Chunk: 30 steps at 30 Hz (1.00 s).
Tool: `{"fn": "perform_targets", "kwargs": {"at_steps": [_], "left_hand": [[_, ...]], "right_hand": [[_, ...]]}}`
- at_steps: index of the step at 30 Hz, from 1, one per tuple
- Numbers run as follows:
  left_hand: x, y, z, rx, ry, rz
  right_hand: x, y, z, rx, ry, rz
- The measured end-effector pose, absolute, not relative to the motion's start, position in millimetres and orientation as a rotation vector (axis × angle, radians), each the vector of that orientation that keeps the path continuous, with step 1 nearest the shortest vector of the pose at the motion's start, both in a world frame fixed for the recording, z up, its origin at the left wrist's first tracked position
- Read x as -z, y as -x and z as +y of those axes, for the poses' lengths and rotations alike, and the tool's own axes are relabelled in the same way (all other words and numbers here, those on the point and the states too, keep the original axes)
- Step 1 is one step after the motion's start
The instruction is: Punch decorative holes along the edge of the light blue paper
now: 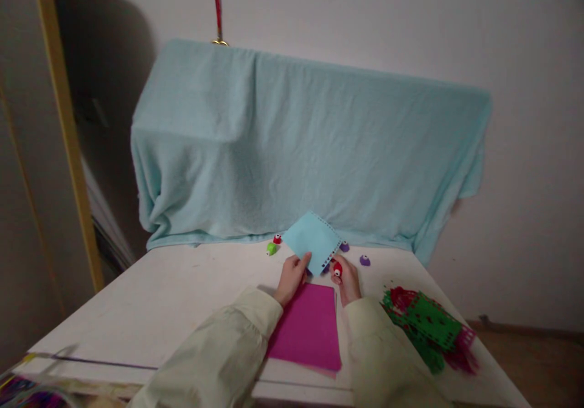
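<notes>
Left hand (292,276) pinches the light blue paper (311,241) at its 7 o'clock corner; right hand (347,279) fingers grip a red punch (337,269) at its 4 o'clock edge

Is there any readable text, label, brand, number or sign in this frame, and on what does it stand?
None can be read.
Light blue paper sheet held up by the left hand: punched edge only, no print.
Small red paper punch in the right hand: no legible mark.
Magenta paper and green punched sheets on the white table: no writing.
Colourful item at the lower left corner: too blurred to read.
</notes>
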State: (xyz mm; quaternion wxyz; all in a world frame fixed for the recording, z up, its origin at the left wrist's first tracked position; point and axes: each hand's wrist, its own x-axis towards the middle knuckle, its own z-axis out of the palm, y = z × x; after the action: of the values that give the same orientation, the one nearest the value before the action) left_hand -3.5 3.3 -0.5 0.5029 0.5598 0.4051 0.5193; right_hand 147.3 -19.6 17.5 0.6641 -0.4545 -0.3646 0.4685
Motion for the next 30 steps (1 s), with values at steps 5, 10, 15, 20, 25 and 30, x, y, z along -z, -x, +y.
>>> {"fn": "perform_targets", "kwargs": {"at_steps": [5, 10, 15, 20, 25, 30], "left_hand": [[1, 3, 2, -1.283, -1.397, 0.982], [-1, 1, 3, -1.386, -1.352, 0.976], [-3, 1, 4, -1.415, -1.333, 0.929], [-11, 7, -1, -1.395, -1.442, 0.806], [-9, 7, -2, -1.312, -1.413, 0.805], [2, 3, 1, -1.219, -1.461, 0.776]], "right_hand": [[-16, -147, -20, -1.075, 0.996, -0.903], [-15, -143, -21, -1.148, 1.059, -0.949], [-17, -140, -23, -1.131, 1.073, -0.963], [-12, -140, -20, -1.091, 1.055, -0.927], [-13, -141, -19, -1.028, 1.008, -0.921], [-20, -140, -20, -1.037, 0.998, -0.936]]}}
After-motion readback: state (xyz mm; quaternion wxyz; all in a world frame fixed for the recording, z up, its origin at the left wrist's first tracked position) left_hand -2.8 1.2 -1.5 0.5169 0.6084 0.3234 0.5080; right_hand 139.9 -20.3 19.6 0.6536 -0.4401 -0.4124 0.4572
